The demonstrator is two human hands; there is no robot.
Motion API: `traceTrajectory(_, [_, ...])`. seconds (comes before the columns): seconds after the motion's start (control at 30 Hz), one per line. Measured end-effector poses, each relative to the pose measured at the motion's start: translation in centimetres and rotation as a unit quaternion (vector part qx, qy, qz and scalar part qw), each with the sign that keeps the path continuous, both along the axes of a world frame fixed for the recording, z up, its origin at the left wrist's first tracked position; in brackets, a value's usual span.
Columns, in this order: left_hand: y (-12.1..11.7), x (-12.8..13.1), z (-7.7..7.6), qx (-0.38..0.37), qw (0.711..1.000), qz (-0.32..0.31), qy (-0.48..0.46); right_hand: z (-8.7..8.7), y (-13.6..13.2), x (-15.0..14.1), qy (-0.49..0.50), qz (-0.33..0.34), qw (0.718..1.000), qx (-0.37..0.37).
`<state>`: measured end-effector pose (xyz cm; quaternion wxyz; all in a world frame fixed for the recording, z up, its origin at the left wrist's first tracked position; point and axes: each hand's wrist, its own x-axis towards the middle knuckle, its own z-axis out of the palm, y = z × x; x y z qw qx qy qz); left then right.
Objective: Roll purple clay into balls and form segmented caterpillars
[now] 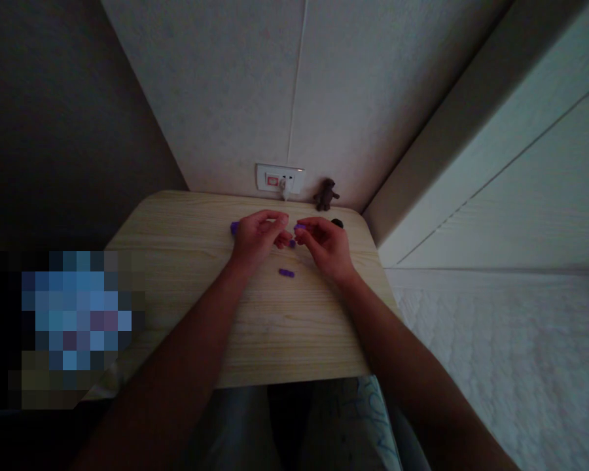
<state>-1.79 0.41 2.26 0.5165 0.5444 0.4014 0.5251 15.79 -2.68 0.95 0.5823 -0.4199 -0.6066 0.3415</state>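
Note:
My left hand (260, 237) is above the middle of the table, its thumb and index finger closed in a pinch; what they hold, if anything, cannot be made out. Opposite it, my right hand (328, 247) pinches a small purple piece (300, 227) between thumb and fingers. Another small purple piece (292, 244) shows in the gap between the two hands, near the left fingertips. Closer to me, a short, knobbly purple strip (286, 273) lies on the wooden tabletop (285, 327). Partly hidden behind my left hand is a larger purple object (234, 227).
A small dark brown bear figure (326, 195) stands at the table's back edge by the wall. Left of it, a plug sits in a wall socket (260, 177). A round dark object (337, 224) is behind my right hand. A quilted white surface (495, 353) lies to the right.

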Motion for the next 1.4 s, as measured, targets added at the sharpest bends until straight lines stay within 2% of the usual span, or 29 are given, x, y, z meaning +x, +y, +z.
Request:
traceTrajectory(0.03, [0.0, -0.4, 0.2, 0.048, 0.995, 0.069, 0.046, 0.0, 0.2, 0.0, 0.044, -0.005, 0.999, -0.015])
traceTrajectory(0.1, [0.0, -1.1, 0.6, 0.141, 0.958, 0.2, 0.15, 0.0, 0.5, 0.1, 0.127, -0.005, 0.991, -0.043])
traceTrajectory(0.17, [0.3, -1.8, 0.5, 0.182, 0.911, 0.265, 0.259, 0.2, 0.7, 0.3, 0.186, 0.003, 0.98, -0.068])
traceTrajectory(0.23, [0.6, -2.0, 0.0, 0.159, 0.884, 0.26, 0.354, 0.5, 0.8, 0.4, 0.226, 0.017, 0.969, -0.1])
traceTrajectory(0.3, [1.0, -2.0, -0.9, 0.112, 0.871, 0.223, 0.423, 0.9, 0.7, 0.5, 0.254, 0.038, 0.956, -0.139])
traceTrajectory(0.37, [1.2, -2.0, -1.9, 0.084, 0.857, 0.183, 0.474, 1.3, 0.6, 0.4, 0.279, 0.057, 0.942, -0.177])
traceTrajectory(0.47, [1.5, -2.2, -2.6, 0.093, 0.841, 0.159, 0.509, 1.9, 0.4, 0.3, 0.31, 0.071, 0.922, -0.221])
traceTrajectory(0.53, [1.6, -2.1, -2.5, 0.113, 0.856, 0.155, 0.48, 2.2, 0.3, 0.2, 0.321, 0.074, 0.914, -0.237])
traceTrajectory(0.6, [1.5, -1.8, -2.0, 0.132, 0.888, 0.133, 0.419, 2.4, 0.2, 0.2, 0.331, 0.072, 0.91, -0.239])
traceTrajectory(0.7, [1.0, -0.8, -1.3, 0.15, 0.934, 0.075, 0.316, 2.3, 0.2, 0.2, 0.349, 0.067, 0.907, -0.226])
traceTrajectory(0.8, [0.5, -0.1, -1.2, 0.155, 0.957, 0.017, 0.244, 2.4, 0.2, 0.3, 0.353, 0.075, 0.905, -0.227])
traceTrajectory(0.9, [0.5, 0.0, -1.5, 0.163, 0.966, -0.011, 0.201, 2.5, 0.2, 0.5, 0.357, 0.087, 0.899, -0.238])
traceTrajectory(1.07, [1.0, -0.1, -2.0, 0.144, 0.975, -0.002, 0.172, 2.6, 0.1, 0.5, 0.37, 0.093, 0.893, -0.24])
traceTrajectory(1.3, [1.3, -0.1, -2.3, 0.12, 0.984, 0.008, 0.129, 2.7, -0.1, 0.4, 0.346, 0.072, 0.904, -0.242])
traceTrajectory(1.4, [1.1, 0.1, -1.9, 0.101, 0.991, -0.016, 0.091, 2.5, 0.0, 0.4, 0.337, 0.077, 0.912, -0.22])
